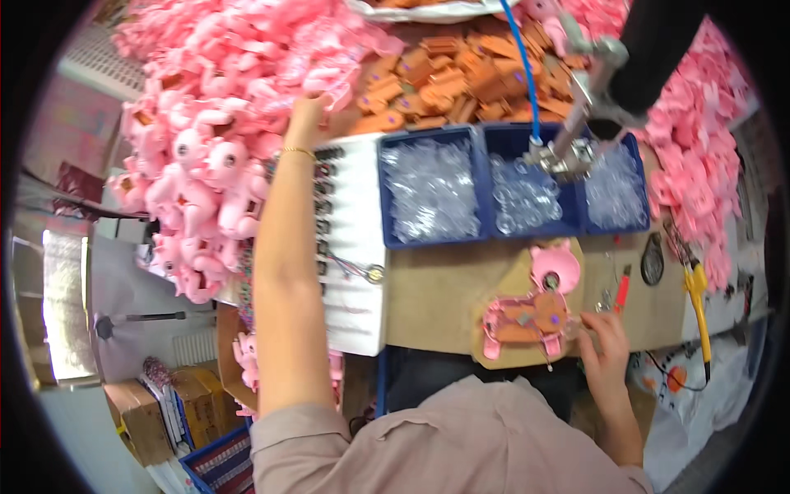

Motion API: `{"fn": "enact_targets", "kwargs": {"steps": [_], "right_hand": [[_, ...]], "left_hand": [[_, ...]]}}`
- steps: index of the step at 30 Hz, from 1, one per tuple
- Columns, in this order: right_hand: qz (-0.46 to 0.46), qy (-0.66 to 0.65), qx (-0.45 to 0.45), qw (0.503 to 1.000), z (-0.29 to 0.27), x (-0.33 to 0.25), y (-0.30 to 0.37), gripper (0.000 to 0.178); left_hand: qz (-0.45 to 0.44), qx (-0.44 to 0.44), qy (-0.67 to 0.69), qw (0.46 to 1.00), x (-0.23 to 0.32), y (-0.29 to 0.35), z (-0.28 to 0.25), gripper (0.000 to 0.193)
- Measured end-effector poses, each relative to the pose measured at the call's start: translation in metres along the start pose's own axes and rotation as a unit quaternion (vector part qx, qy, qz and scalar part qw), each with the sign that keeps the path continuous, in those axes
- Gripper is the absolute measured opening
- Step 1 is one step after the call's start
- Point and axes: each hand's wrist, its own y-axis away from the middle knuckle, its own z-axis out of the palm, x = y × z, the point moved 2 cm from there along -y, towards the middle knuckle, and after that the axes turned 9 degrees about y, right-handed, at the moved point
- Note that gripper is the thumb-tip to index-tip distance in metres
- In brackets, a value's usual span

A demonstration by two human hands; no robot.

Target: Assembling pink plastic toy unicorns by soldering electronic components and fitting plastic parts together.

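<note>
Up at the far edge of the counter [436, 288], your left hand [309, 111] reached into the heap of pink toys [214, 156], fingers curled around one pink piece; you could not tell how firmly it was gripped. A thin gold bracelet [298, 151] sat on that wrist. Your right hand [605, 337] rested low on the right, fingers loosely bent and touching the edge of the open toy half [535, 317], which lay flat on a rounded board [527, 354] near the counter's front edge, its brown insert facing up. Whether that hand pinched anything small was too hard to tell. Beyond the board stood three blue bins [485, 230] of clear plastic bits, and behind them lay a pile of orange parts [461, 78]. A metal tool [576, 140] on a blue hose [527, 74] hung over the bins. A yellow-handled tool [698, 296] and a small red one [622, 290] lay to your right, just beside the board.
</note>
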Motion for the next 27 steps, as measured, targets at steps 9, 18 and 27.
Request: {"fn": "enact_targets", "kwargs": {"steps": [9,18,27], "right_hand": [[-0.082,-0.117,-0.027,0.989,-0.047,-0.045,-0.014,0.028],[-0.472,-0.344,-0.187,0.790,-0.008,-0.112,-0.050,0.048],[-0.231,-0.157,-0.007,0.960,0.028,-0.138,0.025,0.050]], "left_hand": [[-0.088,-0.025,0.610,0.787,0.144,0.212,0.050,0.037],[-0.341,-0.355,0.332,0.805,0.114,0.468,0.068,0.044],[-0.153,-0.119,0.284,0.939,0.090,0.490,0.156,0.075]]}}
